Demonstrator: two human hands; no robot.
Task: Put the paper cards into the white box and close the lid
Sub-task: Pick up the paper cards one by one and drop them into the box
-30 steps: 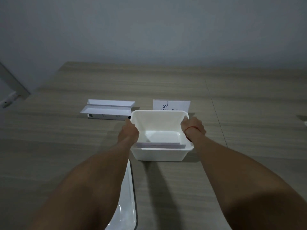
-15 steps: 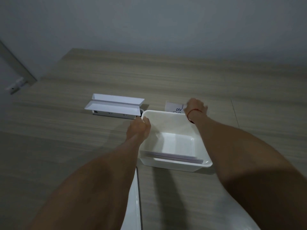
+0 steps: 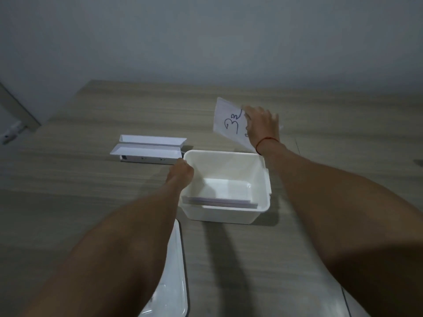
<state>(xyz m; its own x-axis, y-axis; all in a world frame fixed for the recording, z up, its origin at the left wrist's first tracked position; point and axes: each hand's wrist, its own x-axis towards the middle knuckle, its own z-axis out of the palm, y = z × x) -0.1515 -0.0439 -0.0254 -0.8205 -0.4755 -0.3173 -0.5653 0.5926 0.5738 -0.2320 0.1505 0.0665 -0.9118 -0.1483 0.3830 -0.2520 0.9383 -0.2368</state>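
Note:
An open white box (image 3: 261,179) stands on the wooden table in the middle of the view. Several paper cards (image 3: 219,202) lean against its near inner wall. My left hand (image 3: 180,173) grips the box's left rim near the far corner. My right hand (image 3: 262,126) holds a white paper card (image 3: 229,121) with dark handwriting, lifted and tilted just beyond the box's far right corner. The white lid (image 3: 174,282) lies flat on the table near me, partly hidden under my left forearm.
A long, narrow white carton (image 3: 148,152) with its flaps open lies to the left of the box, close to its far left corner. A grey wall rises behind the table's far edge. A seam in the table runs to the right of my right hand.
My right hand left the box's right rim, reached behind the box, took the handwritten card off the table and raised it. My left hand stayed on the left rim. The view shifted left.

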